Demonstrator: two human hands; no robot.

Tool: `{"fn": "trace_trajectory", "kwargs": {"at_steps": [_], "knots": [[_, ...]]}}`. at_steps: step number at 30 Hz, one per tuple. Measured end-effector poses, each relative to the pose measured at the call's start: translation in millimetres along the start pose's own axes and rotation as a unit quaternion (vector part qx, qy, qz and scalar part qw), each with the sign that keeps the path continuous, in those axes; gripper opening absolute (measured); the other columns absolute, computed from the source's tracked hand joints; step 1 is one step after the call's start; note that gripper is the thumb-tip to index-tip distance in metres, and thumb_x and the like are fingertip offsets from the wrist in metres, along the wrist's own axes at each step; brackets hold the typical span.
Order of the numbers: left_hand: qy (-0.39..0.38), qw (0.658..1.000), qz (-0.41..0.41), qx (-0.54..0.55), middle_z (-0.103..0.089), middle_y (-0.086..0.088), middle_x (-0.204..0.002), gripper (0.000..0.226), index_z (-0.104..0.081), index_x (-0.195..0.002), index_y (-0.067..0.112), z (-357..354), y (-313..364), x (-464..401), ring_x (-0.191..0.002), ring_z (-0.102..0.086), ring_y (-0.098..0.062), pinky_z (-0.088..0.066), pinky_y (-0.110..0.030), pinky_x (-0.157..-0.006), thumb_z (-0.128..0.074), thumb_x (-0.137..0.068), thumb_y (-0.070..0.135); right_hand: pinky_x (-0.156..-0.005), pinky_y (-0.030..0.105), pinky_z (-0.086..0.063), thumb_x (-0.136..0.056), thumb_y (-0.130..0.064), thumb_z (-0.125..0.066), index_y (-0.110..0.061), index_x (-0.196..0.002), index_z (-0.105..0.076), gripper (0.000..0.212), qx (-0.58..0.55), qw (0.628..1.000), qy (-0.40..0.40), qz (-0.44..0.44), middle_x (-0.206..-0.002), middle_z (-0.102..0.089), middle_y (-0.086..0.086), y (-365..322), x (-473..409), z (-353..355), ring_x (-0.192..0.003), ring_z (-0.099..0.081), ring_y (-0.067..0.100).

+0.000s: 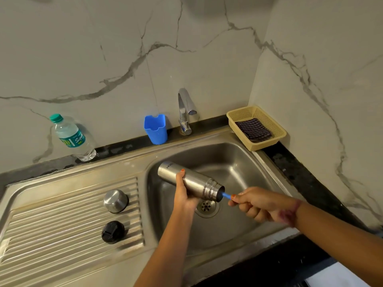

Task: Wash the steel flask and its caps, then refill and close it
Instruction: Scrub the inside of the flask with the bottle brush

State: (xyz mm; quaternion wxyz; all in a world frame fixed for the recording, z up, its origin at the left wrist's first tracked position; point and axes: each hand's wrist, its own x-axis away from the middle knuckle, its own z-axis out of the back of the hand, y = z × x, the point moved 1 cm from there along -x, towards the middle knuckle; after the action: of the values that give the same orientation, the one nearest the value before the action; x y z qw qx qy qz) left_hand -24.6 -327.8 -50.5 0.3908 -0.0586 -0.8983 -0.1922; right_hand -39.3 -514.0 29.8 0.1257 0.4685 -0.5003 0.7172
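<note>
Left of the sink [259, 162] basin: steel cap [115, 200] and black cap [113, 232]. Above the basin: left hand [185, 193] grips the steel flask [186, 181], tilted; right hand [255, 205] grips a blue handle [226, 195], whose head is hidden inside the flask.

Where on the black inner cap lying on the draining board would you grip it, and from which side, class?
Pinch the black inner cap across its round rim, coming straight down from above. It lies flat on the ridged draining board, apart from the steel outer cap, so its sides look free all round.
</note>
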Motion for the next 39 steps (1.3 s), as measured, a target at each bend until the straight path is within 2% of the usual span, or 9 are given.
{"fn": "trace_trajectory", "kwargs": {"at_steps": [3,7,10,19,22,27,30,34,39], "knots": [[0.002,1.000,-0.006,-0.002,-0.065,-0.021,-0.107,0.034,-0.053,-0.105,0.004,0.4,0.9,2.0,-0.100,-0.063,-0.036,-0.050,-0.055,-0.086,-0.072,-0.086,0.024,-0.043,0.014,-0.027,-0.103,-0.029,-0.038,-0.012,-0.103,-0.062,0.029,0.203,0.975,0.056,0.072,-0.061,-0.041,-0.009,1.0,13.0,5.5,-0.047,-0.034,0.002],[-0.013,1.000,-0.011,0.023,-0.064,-0.024,-0.118,0.041,-0.051,-0.121,0.002,-1.4,-4.8,2.9,-0.115,-0.060,-0.038,-0.040,-0.057,-0.108,-0.070,-0.087,0.017,-0.063,0.019,-0.049,-0.104,-0.030,-0.030,-0.018,-0.126,-0.050,0.032,0.622,0.736,0.198,0.179,-0.066,-0.041,-0.009,5.3,20.7,17.9,-0.060,-0.049,0.005],[-0.017,0.999,-0.003,0.040,-0.065,-0.024,-0.111,0.036,-0.052,-0.110,0.003,-7.8,-7.5,8.1,-0.107,-0.063,-0.040,-0.042,-0.060,-0.105,-0.074,-0.084,0.015,-0.059,0.020,-0.049,-0.105,-0.032,-0.022,-0.020,-0.135,-0.040,0.037,0.671,0.662,0.244,0.231,-0.071,-0.042,-0.008,8.6,15.9,9.6,-0.059,-0.050,0.006],[-0.035,0.998,-0.035,0.037,-0.065,-0.022,-0.101,0.025,-0.053,-0.104,0.004,-9.2,0.9,14.4,-0.095,-0.064,-0.035,-0.051,-0.054,-0.076,-0.067,-0.089,0.017,-0.038,0.017,-0.027,-0.102,-0.030,-0.038,-0.011,-0.102,-0.064,0.032,0.240,0.968,0.026,0.072,-0.055,-0.039,-0.007,-4.0,12.3,35.5,-0.037,-0.030,0.004],[-0.035,0.998,-0.030,0.045,-0.063,-0.022,-0.107,0.026,-0.052,-0.106,0.005,-6.6,-0.1,14.3,-0.097,-0.063,-0.037,-0.049,-0.057,-0.074,-0.067,-0.088,0.016,-0.045,0.017,-0.034,-0.102,-0.033,-0.035,-0.014,-0.102,-0.064,0.035,0.335,0.936,0.054,0.094,-0.063,-0.044,-0.009,-0.8,19.7,40.2,-0.045,-0.039,0.003],[-0.010,0.999,-0.017,0.035,-0.062,-0.022,-0.110,0.043,-0.048,-0.121,0.005,-5.7,-12.3,12.3,-0.098,-0.062,-0.038,-0.048,-0.058,-0.089,-0.069,-0.087,0.017,-0.046,0.020,-0.036,-0.105,-0.032,-0.025,-0.019,-0.129,-0.045,0.034,0.606,0.731,0.230,0.214,-0.070,-0.050,-0.005,22.7,-4.0,5.9,-0.053,-0.045,0.008],[-0.002,1.000,-0.020,0.022,-0.061,-0.022,-0.110,0.044,-0.046,-0.125,0.004,-4.1,-10.7,8.7,-0.097,-0.062,-0.037,-0.049,-0.058,-0.081,-0.067,-0.089,0.016,-0.047,0.020,-0.041,-0.105,-0.031,-0.019,-0.019,-0.136,-0.038,0.039,0.643,0.687,0.231,0.248,-0.076,-0.052,-0.005,24.9,0.1,8.8,-0.053,-0.047,0.008],[0.004,0.999,0.009,0.049,-0.064,-0.022,-0.110,0.044,-0.053,-0.109,0.005,-1.4,-10.9,6.2,-0.099,-0.062,-0.039,-0.044,-0.063,-0.094,-0.078,-0.082,0.030,-0.060,0.022,-0.052,-0.104,-0.039,-0.021,-0.017,-0.136,-0.038,0.042,0.665,0.671,0.210,0.252,-0.074,-0.048,-0.007,18.4,14.8,27.3,-0.060,-0.053,0.006],[0.010,0.999,0.004,0.046,-0.065,-0.020,-0.109,0.047,-0.053,-0.113,0.006,4.7,-14.2,-0.5,-0.100,-0.062,-0.037,-0.045,-0.061,-0.098,-0.078,-0.080,0.030,-0.051,0.024,-0.039,-0.103,-0.037,-0.030,-0.016,-0.119,-0.049,0.033,0.551,0.779,0.190,0.230,-0.065,-0.046,-0.007,29.1,6.8,24.2,-0.049,-0.040,0.006]]}}
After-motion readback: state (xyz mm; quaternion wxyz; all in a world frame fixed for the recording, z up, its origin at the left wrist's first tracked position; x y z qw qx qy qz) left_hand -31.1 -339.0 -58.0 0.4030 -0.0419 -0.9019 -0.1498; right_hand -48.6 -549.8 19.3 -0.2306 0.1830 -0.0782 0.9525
